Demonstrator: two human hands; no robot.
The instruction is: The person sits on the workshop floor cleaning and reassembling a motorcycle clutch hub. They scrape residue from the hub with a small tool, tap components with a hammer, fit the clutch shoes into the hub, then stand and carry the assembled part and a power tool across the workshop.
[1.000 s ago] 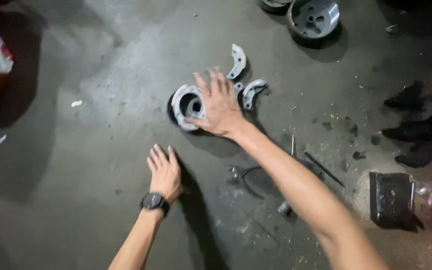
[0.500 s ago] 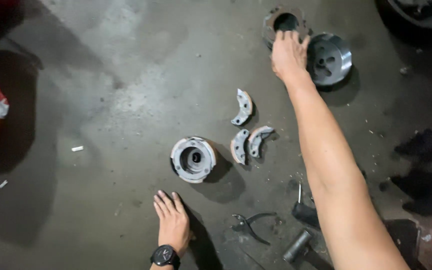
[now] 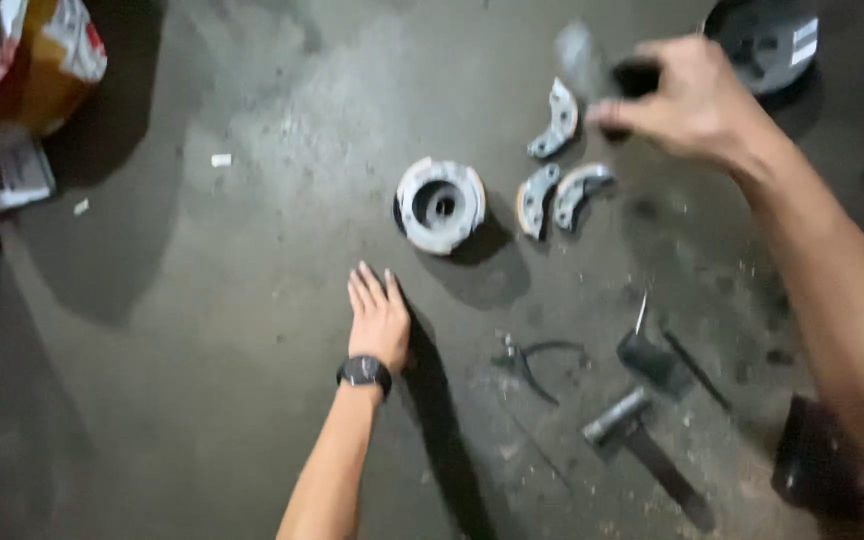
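My left hand (image 3: pixel 378 318) lies flat on the concrete floor, fingers apart, a black watch (image 3: pixel 364 372) on its wrist. Just beyond it stands a round grey metal hub (image 3: pixel 440 205). To the hub's right lie three curved grey shoe pieces (image 3: pixel 556 160). My right hand (image 3: pixel 690 100) is raised above them, fingers closed around a blurred dark and grey part (image 3: pixel 612 75) whose shape I cannot make out.
A dark drum-shaped part (image 3: pixel 767 40) sits at the top right. Pliers (image 3: pixel 527 365), a small hammer (image 3: pixel 642 435) and a dark block (image 3: pixel 652 360) lie near my right forearm. Orange and white packaging (image 3: pixel 37 70) is at the top left.
My right hand went from the round hub up to the far parts, then came back toward me gripping a blurred part. My left hand stayed flat on the floor.
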